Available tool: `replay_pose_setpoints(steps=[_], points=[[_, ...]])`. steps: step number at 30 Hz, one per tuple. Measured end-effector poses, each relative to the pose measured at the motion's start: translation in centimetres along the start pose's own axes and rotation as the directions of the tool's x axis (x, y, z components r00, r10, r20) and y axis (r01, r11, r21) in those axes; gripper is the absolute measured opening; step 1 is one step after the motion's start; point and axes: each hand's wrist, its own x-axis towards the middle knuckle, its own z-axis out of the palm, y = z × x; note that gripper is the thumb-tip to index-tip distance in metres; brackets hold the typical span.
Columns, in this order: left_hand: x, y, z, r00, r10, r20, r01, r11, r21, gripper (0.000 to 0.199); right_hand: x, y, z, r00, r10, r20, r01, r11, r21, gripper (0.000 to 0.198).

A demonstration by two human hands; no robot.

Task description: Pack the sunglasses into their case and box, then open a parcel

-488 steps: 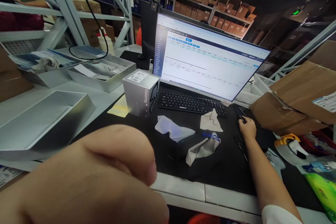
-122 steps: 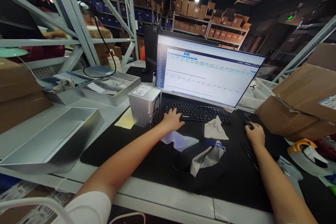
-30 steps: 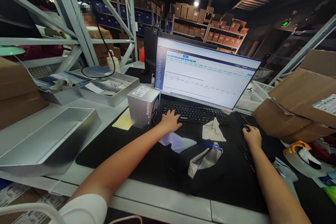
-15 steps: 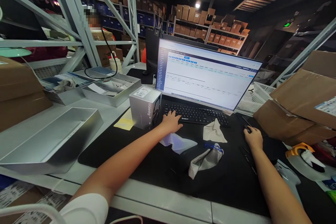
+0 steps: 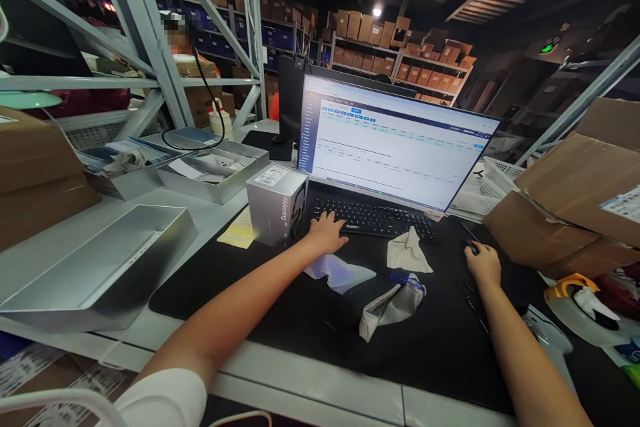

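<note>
My left hand (image 5: pixel 327 235) rests with fingers spread on the left end of a black keyboard (image 5: pixel 380 217). Over at the right, my right hand (image 5: pixel 484 261) is wrapped round a dark computer mouse (image 5: pixel 473 247), which shows only in part. A lit monitor (image 5: pixel 390 140) with a page of tables stands behind the keyboard. Beside my left hand is a silver printed box (image 5: pixel 274 203). In front of the keyboard lie a thin translucent sheet (image 5: pixel 343 273), a light grey cloth (image 5: pixel 409 251) and a grey pouch with a blue cord (image 5: pixel 395 307), all on a black desk mat (image 5: pixel 310 333).
An open silver tray (image 5: pixel 100 267) and a silver box of papers (image 5: pixel 215 170) occupy the left side. Cardboard boxes (image 5: pixel 565 213) and a tape roll (image 5: pixel 575 303) are at the right. A scanner-like grey device (image 5: pixel 547 333) lies by my right forearm. A person (image 5: pixel 180 37) is behind the rack.
</note>
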Motion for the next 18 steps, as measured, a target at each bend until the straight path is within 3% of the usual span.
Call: replay_pose_setpoints(steps=[11,18], points=[[0.1,-0.09,0.18,1.0,-0.004,0.006,0.004,1.0,-0.007,0.068,-0.54,-0.69,-0.54,0.998,-0.004,-0.068,0.004,1.0,0.003,0.057],[0.27,-0.2,0.44,1.0,0.003,-0.013,-0.004,1.0,-0.012,0.068,-0.25,-0.28,-0.62,0.999,0.041,0.002,-0.041,0.999,-0.032,0.052]])
